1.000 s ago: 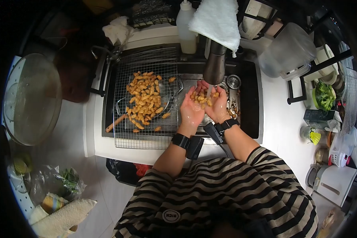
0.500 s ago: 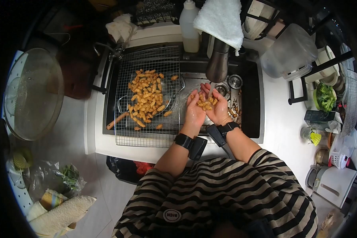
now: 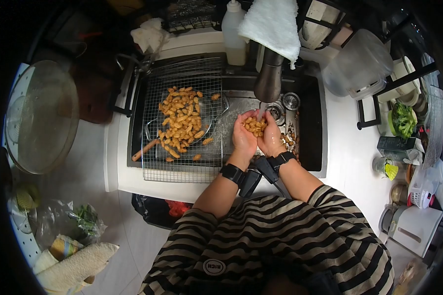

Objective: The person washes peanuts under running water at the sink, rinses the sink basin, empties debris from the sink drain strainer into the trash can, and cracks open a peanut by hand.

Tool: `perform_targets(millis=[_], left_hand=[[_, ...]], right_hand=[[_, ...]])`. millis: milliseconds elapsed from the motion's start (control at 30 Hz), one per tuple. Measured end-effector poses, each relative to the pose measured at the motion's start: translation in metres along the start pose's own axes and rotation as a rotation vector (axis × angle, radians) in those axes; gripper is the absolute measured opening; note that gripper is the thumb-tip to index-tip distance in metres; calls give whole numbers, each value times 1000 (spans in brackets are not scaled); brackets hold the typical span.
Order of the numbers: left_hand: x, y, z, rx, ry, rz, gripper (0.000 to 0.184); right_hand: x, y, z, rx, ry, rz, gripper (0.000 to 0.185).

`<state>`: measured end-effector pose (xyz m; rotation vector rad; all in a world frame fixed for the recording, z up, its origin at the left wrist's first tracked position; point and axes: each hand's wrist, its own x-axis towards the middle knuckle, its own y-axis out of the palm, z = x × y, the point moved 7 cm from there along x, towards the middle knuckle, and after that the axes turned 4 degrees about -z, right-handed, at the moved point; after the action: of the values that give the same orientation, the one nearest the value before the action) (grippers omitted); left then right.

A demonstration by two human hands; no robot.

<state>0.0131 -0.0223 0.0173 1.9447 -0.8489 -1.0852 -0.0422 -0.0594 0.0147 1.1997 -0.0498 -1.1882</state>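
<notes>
The person wears a striped shirt (image 3: 251,236) and has a black band (image 3: 231,173) on the left wrist and another black band (image 3: 284,157) on the right wrist. Past the wrists, the left hand (image 3: 244,140) and the right hand (image 3: 270,136) are side by side, making one little bowl. Each hand is half open, with its fingers bent up. Together they have hold of a small heap of peanuts (image 3: 254,126), which sits in the middle, between the two palms. The hands are over the right part of the dark sink (image 3: 311,123).

Just to the left, a wire rack (image 3: 182,174) lies across the other part of the sink. A big pile of peanuts (image 3: 182,118) is on it, with a few loose ones around. A wooden handle (image 3: 145,150) is at its left side. To the right of the hands, small brown bits (image 3: 291,140) lie in the sink.

Farther on, water (image 3: 261,110) runs from the tap (image 3: 268,81) down onto the peanuts in the hands. A white cloth (image 3: 273,29) hangs over the tap. A bottle (image 3: 234,34) stands behind the sink.
</notes>
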Motion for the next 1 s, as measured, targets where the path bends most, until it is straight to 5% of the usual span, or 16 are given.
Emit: perform_targets(millis=[233, 333, 667, 900, 1000], left_hand=[[-3, -12, -1, -57, 2, -144, 42], [-1, -28, 6, -113, -37, -223, 43], [-30, -13, -7, -146, -107, -162, 49], [-39, -13, -59, -100, 40, -108, 48], [-38, -12, -107, -94, 170, -155, 48]], right_hand=[[-8, -3, -6, -6, 71, -109, 28], [-22, 8, -3, -235, 74, -76, 29], [-59, 36, -7, -1107, -229, 230, 50], [-82, 93, -29, -1366, -481, 457, 51], [-67, 123, -49, -1123, -403, 544, 53]])
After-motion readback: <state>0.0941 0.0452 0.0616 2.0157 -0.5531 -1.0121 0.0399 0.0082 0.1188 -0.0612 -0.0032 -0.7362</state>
